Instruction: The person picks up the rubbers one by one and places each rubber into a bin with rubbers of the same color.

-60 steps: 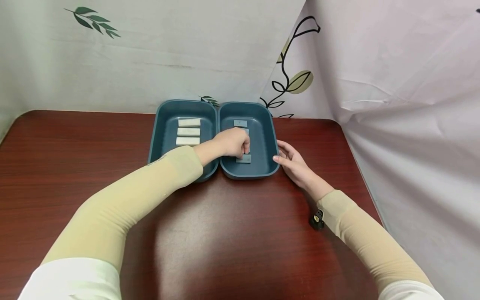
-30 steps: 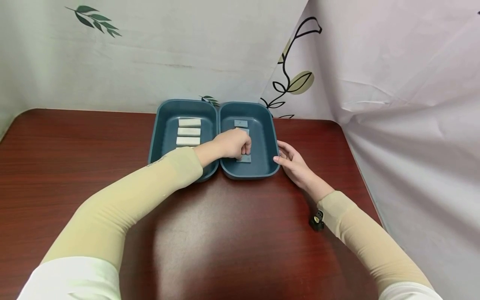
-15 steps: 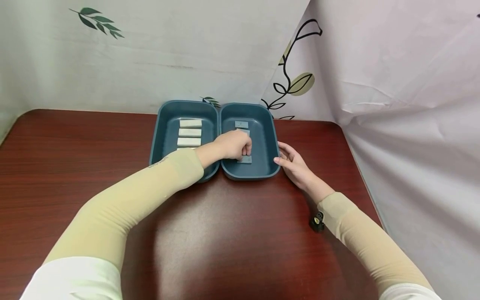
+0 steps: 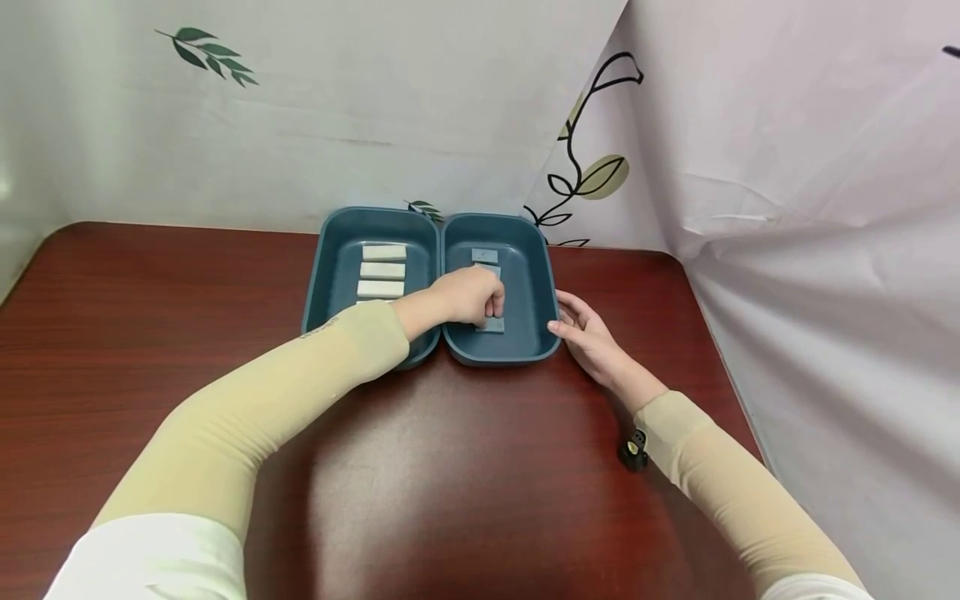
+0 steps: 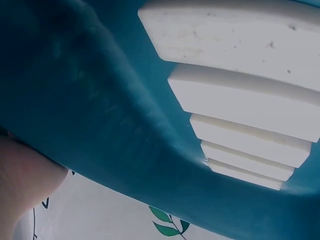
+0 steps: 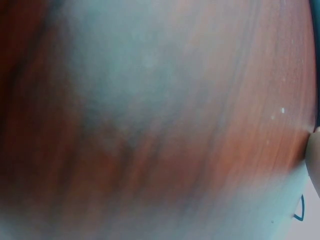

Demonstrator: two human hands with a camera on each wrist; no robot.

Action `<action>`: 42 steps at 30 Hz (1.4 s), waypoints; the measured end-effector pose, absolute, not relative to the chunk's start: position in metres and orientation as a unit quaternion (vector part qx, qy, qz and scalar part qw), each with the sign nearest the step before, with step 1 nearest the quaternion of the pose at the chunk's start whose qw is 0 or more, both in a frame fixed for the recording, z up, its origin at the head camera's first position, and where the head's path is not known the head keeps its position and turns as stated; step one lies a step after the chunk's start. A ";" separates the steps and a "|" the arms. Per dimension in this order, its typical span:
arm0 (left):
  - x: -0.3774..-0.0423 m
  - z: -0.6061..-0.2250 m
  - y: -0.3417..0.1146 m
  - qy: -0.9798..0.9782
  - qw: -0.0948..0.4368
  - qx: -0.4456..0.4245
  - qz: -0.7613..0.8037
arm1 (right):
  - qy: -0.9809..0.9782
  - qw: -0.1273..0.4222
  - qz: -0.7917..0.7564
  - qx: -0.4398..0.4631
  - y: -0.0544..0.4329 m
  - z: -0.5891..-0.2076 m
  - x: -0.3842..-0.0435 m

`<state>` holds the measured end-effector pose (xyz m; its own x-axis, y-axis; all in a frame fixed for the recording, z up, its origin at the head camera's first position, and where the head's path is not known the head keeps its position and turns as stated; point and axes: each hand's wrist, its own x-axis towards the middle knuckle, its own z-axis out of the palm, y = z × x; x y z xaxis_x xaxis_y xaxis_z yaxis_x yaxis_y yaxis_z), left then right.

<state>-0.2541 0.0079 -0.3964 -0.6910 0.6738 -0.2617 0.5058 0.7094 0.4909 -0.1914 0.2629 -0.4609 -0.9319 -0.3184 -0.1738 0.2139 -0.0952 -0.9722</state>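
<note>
My left hand point(image 4: 468, 296) reaches into the right-hand blue tray point(image 4: 531, 342), with its fingers curled down over a column of flat blue-grey blocks point(image 4: 484, 255). Another blue-grey block point(image 4: 492, 326) shows just below the fingers. The fingertips and whatever lies under them are hidden. At that tray's right side, my right hand point(image 4: 588, 337) holds the wall, thumb over the rim and fingers outside. The left-hand blue tray point(image 4: 313, 292) contains several white rectangular blocks point(image 4: 384, 270) in a column, seen close up as white blocks point(image 5: 250, 135) in the left wrist view.
Both trays stand side by side on the reddish-brown table point(image 4: 450, 483), near its back edge. Behind them hangs a white curtain point(image 4: 337, 108) with leaf prints, and more white cloth point(image 4: 810, 192) hangs on the right. A small black object point(image 4: 633, 451) is at the right wrist.
The whole head view has shifted slightly, so the trays appear a little lower. The left hand stays over the blue-grey blocks with only slight finger movement; the right hand keeps its place.
</note>
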 end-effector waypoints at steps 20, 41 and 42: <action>-0.272 -0.357 -0.030 0.883 0.176 0.335 0.279 | 0.637 0.173 -0.750 -0.044 0.261 -0.462 -0.197; -0.225 -0.360 -0.108 0.929 0.039 0.325 0.174 | 0.604 0.139 -0.784 -0.040 0.257 -0.458 -0.200; -0.222 -0.361 -0.112 0.930 0.028 0.325 0.169 | 0.605 0.132 -0.784 -0.035 0.257 -0.456 -0.199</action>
<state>-0.2216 -0.1121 -0.3613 -0.7872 0.6140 0.0581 0.5953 0.7318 0.3318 -0.1992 0.2568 -0.4558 -0.9627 -0.2497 -0.1040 0.1638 -0.2324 -0.9587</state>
